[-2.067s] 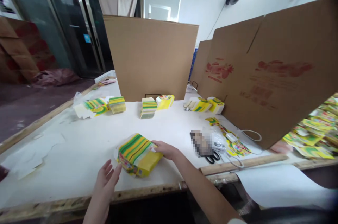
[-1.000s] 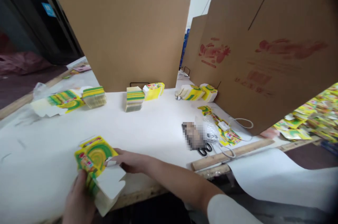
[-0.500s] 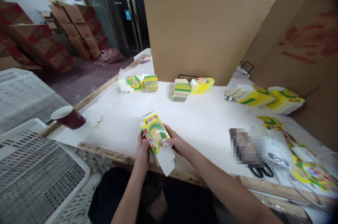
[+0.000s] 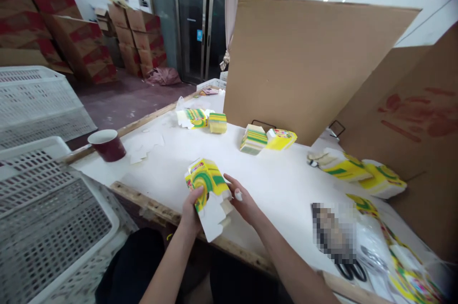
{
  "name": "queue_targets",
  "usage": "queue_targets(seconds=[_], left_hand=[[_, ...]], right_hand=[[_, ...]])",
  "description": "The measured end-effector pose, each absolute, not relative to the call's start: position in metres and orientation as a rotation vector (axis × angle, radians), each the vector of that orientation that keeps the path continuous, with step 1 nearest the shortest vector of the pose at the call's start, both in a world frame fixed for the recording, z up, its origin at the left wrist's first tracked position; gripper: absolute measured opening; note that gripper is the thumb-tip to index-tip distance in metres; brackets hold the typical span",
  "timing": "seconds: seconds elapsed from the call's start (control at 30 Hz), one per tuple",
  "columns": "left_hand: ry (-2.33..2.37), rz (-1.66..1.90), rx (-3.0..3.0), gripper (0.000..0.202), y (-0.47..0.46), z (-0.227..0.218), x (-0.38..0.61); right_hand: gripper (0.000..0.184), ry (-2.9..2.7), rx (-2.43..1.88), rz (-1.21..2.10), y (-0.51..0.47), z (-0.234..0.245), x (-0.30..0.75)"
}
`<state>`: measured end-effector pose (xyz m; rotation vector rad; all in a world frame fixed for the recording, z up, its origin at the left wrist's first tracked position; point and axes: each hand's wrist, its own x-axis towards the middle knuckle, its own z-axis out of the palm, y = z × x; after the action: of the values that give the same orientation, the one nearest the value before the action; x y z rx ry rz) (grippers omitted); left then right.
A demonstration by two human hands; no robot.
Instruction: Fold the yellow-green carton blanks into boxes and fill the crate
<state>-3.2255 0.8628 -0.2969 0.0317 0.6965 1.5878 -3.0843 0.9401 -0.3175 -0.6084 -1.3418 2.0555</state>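
My left hand [image 4: 192,208] grips a yellow-and-green printed carton [image 4: 213,175] near the table's front edge, its thumb across the printed face. White unfolded flaps hang from the carton's lower end, toward me. At the carton's right side is my right hand [image 4: 245,203], fingers apart and index finger stretched out. A small white wrap [image 4: 238,194] sits on one of its fingers. Whether its other fingers touch the carton's edge, I cannot tell. Beyond the hands stand a stack of flat cartons [image 4: 254,140] and a yellow carton bundle [image 4: 281,139].
A dark red mug [image 4: 107,145] stands at the table's left edge, beside white plastic baskets [image 4: 53,146]. More carton stacks [image 4: 217,123] lie farther back. A large cardboard sheet [image 4: 304,65] rises behind. On the right are yellow bundles [image 4: 381,177] and black-handled scissors [image 4: 350,271].
The carton has turned in my left hand, showing a different side. My right hand has let go of its face and moved to its right edge. The camera view has shifted.
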Motion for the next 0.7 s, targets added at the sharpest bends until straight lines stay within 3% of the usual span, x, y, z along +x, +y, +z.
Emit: queue_targets(seconds=[0.2,0.37,0.5,0.6,0.7], left_hand=[[0.577,1.612,-0.012,0.038,0.865,-0.301,-3.233],[0.709,1.742,0.141,0.044,0.869,-0.306,-3.223],[0.780,1.875,0.254,0.067,0.870,-0.316,-3.219],[0.991,1.905,0.325,0.092,0.871,-0.325,-3.218],[1.199,1.865,0.399,0.111,0.872,-0.329,-3.218]], right_hand=[[0.049,-1.595,-0.872,1.545,0.946,-0.316,-3.087],[0.023,-1.624,-0.948,1.167,0.936,-0.281,-3.080],[0.021,-1.932,-0.910,0.948,0.914,-0.246,-3.092],[0.029,-2.370,-0.973,0.479,0.901,-0.231,-3.109],[0.023,-2.657,-1.144,0.091,0.894,-0.224,-3.121]])
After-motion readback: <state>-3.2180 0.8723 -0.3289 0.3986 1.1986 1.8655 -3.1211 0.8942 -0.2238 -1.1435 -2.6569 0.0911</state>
